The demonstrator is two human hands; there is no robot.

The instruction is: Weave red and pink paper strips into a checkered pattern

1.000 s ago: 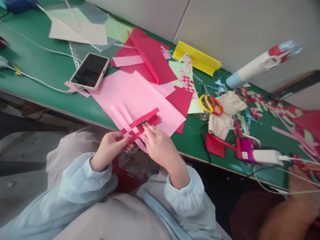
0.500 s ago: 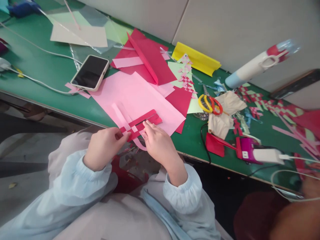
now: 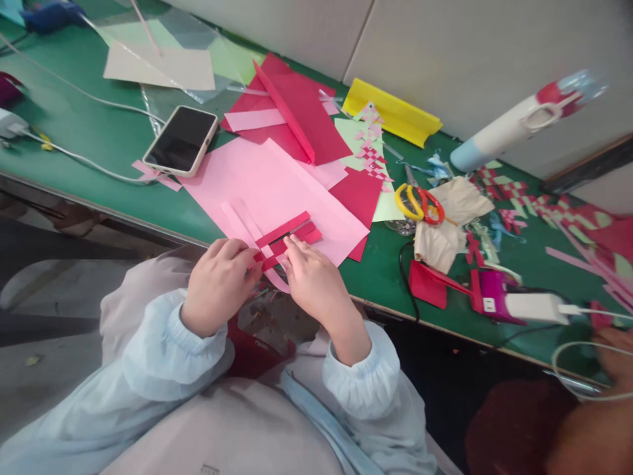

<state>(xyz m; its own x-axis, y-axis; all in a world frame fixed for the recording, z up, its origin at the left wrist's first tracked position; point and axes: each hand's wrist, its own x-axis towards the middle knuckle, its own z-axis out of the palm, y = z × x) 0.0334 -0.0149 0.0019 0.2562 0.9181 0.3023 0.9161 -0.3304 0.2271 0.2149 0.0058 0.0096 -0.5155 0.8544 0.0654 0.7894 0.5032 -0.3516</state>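
Red and pink paper strips (image 3: 289, 225) are woven together between my hands, over a pink paper sheet (image 3: 291, 188) at the table's near edge. My left hand (image 3: 220, 280) has its fingers closed on the left end of the woven strips; the fingertips partly cover that end. From the right, my right hand (image 3: 316, 280) pinches the strips, its thumb and fingertips at their lower side. A pale pink strip end (image 3: 240, 221) points up and away across the sheet, and a pink loop (image 3: 277, 277) hangs down between the hands.
A phone (image 3: 182, 140) lies on the green table to the left. Scissors (image 3: 419, 203) with yellow and red handles, a cloth pouch (image 3: 438, 241) and a white bottle (image 3: 514, 132) are to the right. Behind are red sheets (image 3: 316, 125) and a yellow folded card (image 3: 390, 112). Another person's hand (image 3: 618, 359) shows at far right.
My left hand has shifted slightly right and up, its fingers now curling over the left end of the woven strips. The right hand stays nearly in place.
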